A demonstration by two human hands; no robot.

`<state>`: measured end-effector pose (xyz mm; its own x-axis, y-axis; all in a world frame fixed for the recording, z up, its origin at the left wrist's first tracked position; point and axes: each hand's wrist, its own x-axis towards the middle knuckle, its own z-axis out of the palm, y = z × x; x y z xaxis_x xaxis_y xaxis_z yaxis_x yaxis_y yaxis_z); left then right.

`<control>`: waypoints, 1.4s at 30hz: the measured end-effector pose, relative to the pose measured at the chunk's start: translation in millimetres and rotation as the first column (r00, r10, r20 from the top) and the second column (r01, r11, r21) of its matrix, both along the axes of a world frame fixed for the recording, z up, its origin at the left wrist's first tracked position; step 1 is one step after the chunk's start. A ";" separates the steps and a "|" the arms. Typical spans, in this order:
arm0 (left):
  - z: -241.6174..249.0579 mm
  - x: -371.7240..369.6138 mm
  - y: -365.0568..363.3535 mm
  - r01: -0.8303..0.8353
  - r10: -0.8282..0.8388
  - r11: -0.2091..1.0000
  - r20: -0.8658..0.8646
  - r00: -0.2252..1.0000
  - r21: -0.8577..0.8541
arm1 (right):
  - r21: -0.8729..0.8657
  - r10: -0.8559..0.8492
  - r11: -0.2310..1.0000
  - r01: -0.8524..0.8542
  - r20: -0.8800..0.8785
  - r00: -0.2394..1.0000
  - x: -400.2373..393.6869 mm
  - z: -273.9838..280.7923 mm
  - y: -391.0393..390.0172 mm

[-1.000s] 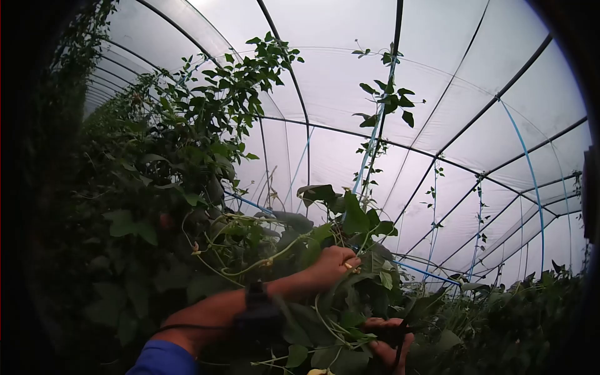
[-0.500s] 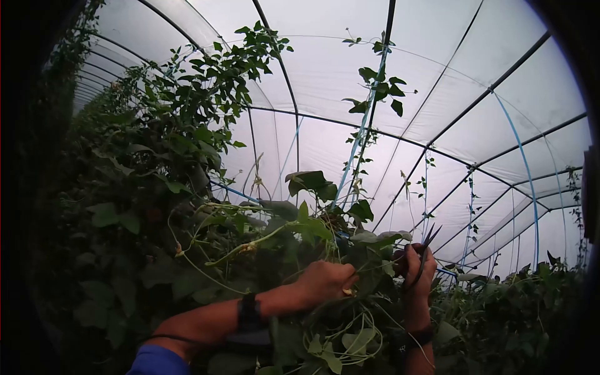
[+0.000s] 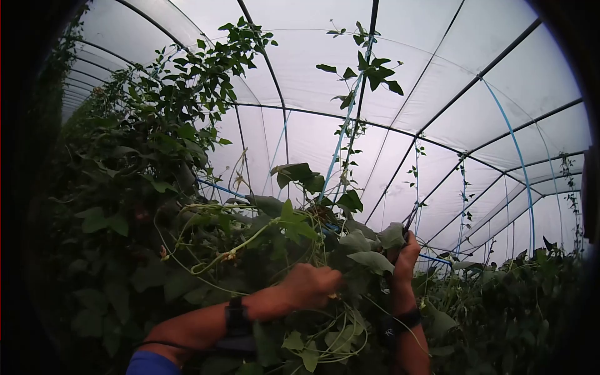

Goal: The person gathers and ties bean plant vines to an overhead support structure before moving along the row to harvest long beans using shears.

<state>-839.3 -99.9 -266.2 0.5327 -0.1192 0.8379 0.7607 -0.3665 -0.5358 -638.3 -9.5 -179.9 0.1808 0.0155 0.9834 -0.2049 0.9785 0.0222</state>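
Note:
My left hand [image 3: 309,284] is closed around a bundle of thin green vine stems [image 3: 250,240] in the tangle of bean plants, with a dark watch [image 3: 236,317] on its wrist. My right hand [image 3: 405,255] is raised to the right of it, fist closed on dark scissors that are mostly hidden behind a large leaf [image 3: 374,259]. This hand sits just under the leaves where the vine meets the blue support string [image 3: 340,147]. A dark band [image 3: 400,324] circles the right wrist.
A tall wall of climbing vines [image 3: 144,162] fills the left side. Lower plants [image 3: 519,300] stand at the right. Overhead is the white plastic tunnel roof with dark hoops [image 3: 481,75] and further blue strings [image 3: 519,156].
My right hand has risen from low among the leaves up to the vine top, and the scissors' blades have slipped behind a leaf. My left hand has kept its grip and sunk slightly.

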 end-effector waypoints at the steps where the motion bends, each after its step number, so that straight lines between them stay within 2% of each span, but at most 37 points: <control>1: -1.1 -0.6 0.1 -0.020 0.020 1.000 0.001 1.000 0.000 | -0.005 -0.002 1.000 0.002 -0.003 1.000 -0.1 -1.0 -10.1; 3: -1.8 -2.4 0.7 -0.032 0.032 0.999 -0.004 0.999 0.000 | 0.025 -0.402 0.915 0.402 0.014 0.915 0.2 -2.2 -26.7; 4: -1.7 -2.7 1.5 -0.045 0.045 0.999 -0.010 0.999 0.004 | 0.077 -0.501 0.863 0.500 -0.002 0.865 -0.7 -1.9 -23.4; 7: -3.2 -2.2 -4.5 -0.053 0.053 0.998 -0.001 0.999 0.020 | 0.094 -0.515 0.856 0.508 0.075 0.854 1.1 -3.7 -22.3; 9: -3.7 -3.0 -7.7 -0.019 0.020 0.999 -0.010 1.000 0.031 | 0.052 -0.488 0.873 0.485 0.074 0.870 1.3 -7.4 -17.1; 11: -5.7 -5.9 -8.0 -0.041 0.040 0.999 0.005 0.999 0.034 | 0.113 -0.421 0.904 0.413 0.049 0.906 5.2 -12.5 -7.8; 13: -7.5 -6.3 -8.7 -0.008 0.007 1.000 0.018 1.000 0.022 | 0.084 -0.390 0.919 0.384 0.059 0.919 11.8 -24.1 0.5; 15: -10.9 -7.4 -10.1 -0.002 0.000 0.998 0.036 0.999 0.055 | -0.117 -0.133 0.983 0.143 0.093 0.987 20.8 -38.8 12.4; 16: -12.9 -7.8 -8.0 0.011 -0.014 0.998 0.047 0.999 0.065 | -0.250 -0.093 0.962 0.110 0.079 0.993 24.9 -48.2 3.2; 17: -15.4 -8.3 -6.1 0.018 -0.021 0.998 0.054 0.998 0.054 | -0.259 -0.100 0.958 0.119 0.086 0.991 29.4 -55.3 5.5; 21: -21.6 -12.5 1.3 0.022 -0.027 0.998 0.096 0.995 0.051 | -0.404 0.144 0.907 -0.116 0.039 0.989 46.1 -81.8 2.0; 23: -23.6 -12.8 4.2 0.017 -0.022 0.999 0.107 0.994 0.046 | -0.476 0.161 0.866 -0.155 -0.030 0.987 53.4 -84.5 -3.5; 25: -24.1 -12.5 5.5 0.014 -0.016 1.000 0.098 0.995 0.018 | -0.447 0.207 0.872 -0.200 -0.033 0.978 63.8 -81.3 -4.0; 29: -21.8 -13.0 6.3 -0.006 0.006 1.000 0.068 0.998 -0.003 | -0.232 0.204 0.950 -0.209 -0.044 0.978 61.1 -58.7 -43.6; 30: -20.7 -12.9 5.9 -0.012 0.012 1.000 0.069 0.998 -0.002 | -0.142 0.145 0.979 -0.148 -0.032 0.989 55.3 -49.0 -57.3; 33: -15.2 -10.5 3.0 -0.023 0.024 0.999 0.046 0.999 -0.025 | -0.046 0.062 0.997 -0.065 -0.059 0.996 30.4 -16.1 -71.4; 35: -5.1 -8.3 -5.6 -0.104 0.101 0.987 -0.023 0.995 -0.126 | 0.084 0.034 0.996 -0.035 0.012 0.999 3.4 14.1 -51.8; 37: 12.8 -2.9 -22.6 -0.158 0.152 0.972 -0.043 0.987 -0.176 | 0.083 -0.222 0.974 0.213 0.120 0.968 -15.9 43.5 -15.0; 39: 33.6 1.0 -40.9 -0.214 0.205 0.952 -0.064 0.977 -0.221 | 0.111 -0.461 0.887 0.448 0.166 0.872 -39.3 59.1 -1.1; 41: 56.1 1.6 -57.3 -0.106 0.096 0.876 -0.045 0.994 -0.471 | 0.152 -0.446 0.895 0.420 0.305 0.841 -56.2 70.6 24.4; 42: 67.8 0.3 -64.5 -0.022 0.049 0.810 0.031 0.998 -0.586 | 0.165 -0.512 0.859 0.485 0.314 0.800 -62.4 71.9 29.5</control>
